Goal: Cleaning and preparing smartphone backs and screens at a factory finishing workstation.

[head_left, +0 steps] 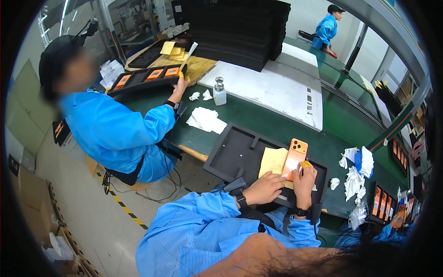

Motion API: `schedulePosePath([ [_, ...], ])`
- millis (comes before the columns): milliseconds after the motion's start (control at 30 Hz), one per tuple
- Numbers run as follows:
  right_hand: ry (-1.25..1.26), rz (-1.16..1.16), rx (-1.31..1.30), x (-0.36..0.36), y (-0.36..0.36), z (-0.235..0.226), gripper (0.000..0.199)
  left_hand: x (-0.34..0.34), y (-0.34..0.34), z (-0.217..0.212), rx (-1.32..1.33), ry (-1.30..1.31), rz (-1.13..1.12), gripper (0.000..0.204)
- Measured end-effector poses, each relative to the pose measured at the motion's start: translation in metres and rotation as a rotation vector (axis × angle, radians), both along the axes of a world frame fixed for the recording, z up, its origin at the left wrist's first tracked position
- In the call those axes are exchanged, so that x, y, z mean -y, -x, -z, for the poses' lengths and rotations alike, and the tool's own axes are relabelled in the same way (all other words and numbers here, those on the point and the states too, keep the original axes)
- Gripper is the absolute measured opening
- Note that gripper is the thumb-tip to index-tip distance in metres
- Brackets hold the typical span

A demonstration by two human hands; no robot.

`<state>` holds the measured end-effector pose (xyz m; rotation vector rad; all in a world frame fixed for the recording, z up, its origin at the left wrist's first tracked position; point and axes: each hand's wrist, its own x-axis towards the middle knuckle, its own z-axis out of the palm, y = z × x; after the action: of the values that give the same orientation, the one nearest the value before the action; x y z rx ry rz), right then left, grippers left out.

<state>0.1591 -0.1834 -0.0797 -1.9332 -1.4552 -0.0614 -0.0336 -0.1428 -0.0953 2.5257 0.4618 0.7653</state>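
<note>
An orange phone [293,161] lies back side up, its camera bump at the far end, on a yellow sheet [272,160] in a black foam tray [230,154]. My left hand [265,188] has its fingers stretched out and its fingertips at the phone's lower left edge. A small white bit [284,176] shows at those fingertips. On the phone's right side, my right hand [304,183] is closed, with yellow covers on its fingertips. What its fingers pinch is hidden. Both wrists wear black bands.
Left of me, a co-worker in blue holds a black tray [143,83] of orange pieces. A pump bottle [219,93] and white cloth [204,120] lie beyond my tray. Crumpled wipes [354,182] are at right, near another tray [382,203]. A white board [277,92] lies behind.
</note>
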Motion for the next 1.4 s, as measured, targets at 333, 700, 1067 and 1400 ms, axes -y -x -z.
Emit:
schedulePosePath([
  [333,-0.042,-0.021,0.021,0.001,-0.001,0.000,0.035,0.000,-0.002,0.002,0.031,-0.012,-0.004,0.028],
  [700,-0.040,-0.014,0.016,0.001,0.002,-0.004,0.033,-0.001,0.000,0.000,0.046,0.022,0.001,0.030],
  [1067,-0.037,0.000,0.023,0.003,0.002,-0.003,0.034,0.001,0.003,-0.002,0.036,0.026,0.026,0.031],
  [1400,-0.057,0.023,0.033,0.004,-0.006,0.002,0.027,-0.002,-0.003,-0.017,0.080,0.042,0.026,0.022],
])
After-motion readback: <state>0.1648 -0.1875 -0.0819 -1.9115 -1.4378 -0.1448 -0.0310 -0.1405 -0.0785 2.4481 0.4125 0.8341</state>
